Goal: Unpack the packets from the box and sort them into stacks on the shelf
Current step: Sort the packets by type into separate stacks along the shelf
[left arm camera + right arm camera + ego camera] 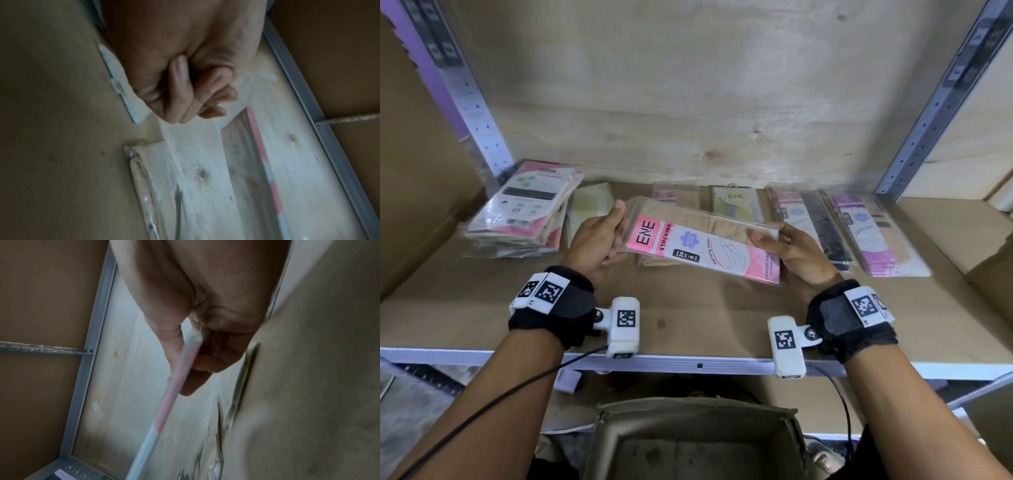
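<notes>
On the shelf point(688, 329), two hands, left point(594, 245) and right point(796, 255), grip one pink packet point(705, 246).

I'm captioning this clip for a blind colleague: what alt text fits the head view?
Two hands, left hand and right hand, hold a pink ENE stocking packet by its ends above a wooden shelf. More packets lie along the back, with a stack at the left; an open cardboard box sits below.

glossy clear-plastic stocking packet point(702, 245); matt knotty wooden shelf point(688, 318); perforated metal uprights point(928, 120)
</notes>
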Tool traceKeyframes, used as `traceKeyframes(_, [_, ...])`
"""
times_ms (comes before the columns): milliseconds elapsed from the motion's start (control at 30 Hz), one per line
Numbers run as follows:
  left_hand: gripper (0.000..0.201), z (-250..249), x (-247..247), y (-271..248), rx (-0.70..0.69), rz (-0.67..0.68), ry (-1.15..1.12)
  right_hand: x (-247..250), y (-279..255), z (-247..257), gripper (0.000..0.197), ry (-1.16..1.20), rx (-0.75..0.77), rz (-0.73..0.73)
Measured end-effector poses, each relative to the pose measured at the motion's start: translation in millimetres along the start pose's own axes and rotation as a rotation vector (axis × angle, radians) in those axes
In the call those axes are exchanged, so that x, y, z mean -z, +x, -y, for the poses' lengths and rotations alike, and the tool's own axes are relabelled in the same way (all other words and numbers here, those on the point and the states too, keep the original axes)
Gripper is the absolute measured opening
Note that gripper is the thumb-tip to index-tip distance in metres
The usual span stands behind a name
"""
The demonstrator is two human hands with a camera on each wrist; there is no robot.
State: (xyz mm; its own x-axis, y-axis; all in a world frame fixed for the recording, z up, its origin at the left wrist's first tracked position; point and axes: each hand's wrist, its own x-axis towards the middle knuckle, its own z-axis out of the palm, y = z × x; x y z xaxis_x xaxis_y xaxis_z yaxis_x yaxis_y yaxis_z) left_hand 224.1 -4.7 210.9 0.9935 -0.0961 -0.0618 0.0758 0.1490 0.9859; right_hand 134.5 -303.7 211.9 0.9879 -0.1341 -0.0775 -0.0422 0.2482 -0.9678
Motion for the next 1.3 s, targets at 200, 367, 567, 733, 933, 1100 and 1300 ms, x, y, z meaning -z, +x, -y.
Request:
traceKeyframes(200, [0.047, -1, -11, -8, 0.140, 0.264, -0.323, 4, -4, 0, 0.031, 0.016, -0.018, -0.019])
traceKeyframes(367, [0.060, -4, -25, -21, 0.151, 0.426, -0.419, 7, -8, 0, 0.038, 0.025, -0.042, -0.016])
traceKeyframes(567, [0.041, -5, -35, -29, 0.220, 0.502, -0.533, 8, -12, 0, 0.027, 0.013, -0.036, -0.029])
traceKeyframes(733, [0.038, -3, -39, -29, 0.308, 0.541, -0.553, 11, -12, 0, 0.023, -0.004, -0.042, -0.043])
traceKeyframes(933, [0.032, 2, -42, -23, 0.299, 0.265, -0.486, 10, -13, 3, 0.013, 0.008, -0.055, -0.084])
traceKeyframes(1100, [0.061, -4, -31, -5, 0.379, -0.051, -0.542, 8, -10, 5, 0.014, 0.079, -0.054, -0.134])
traceKeyframes(1300, [0.066, -3, -34, -8, 0.227, 0.215, -0.145, -12, 0, 5, 0.033, 0.320, -0.035, -0.047])
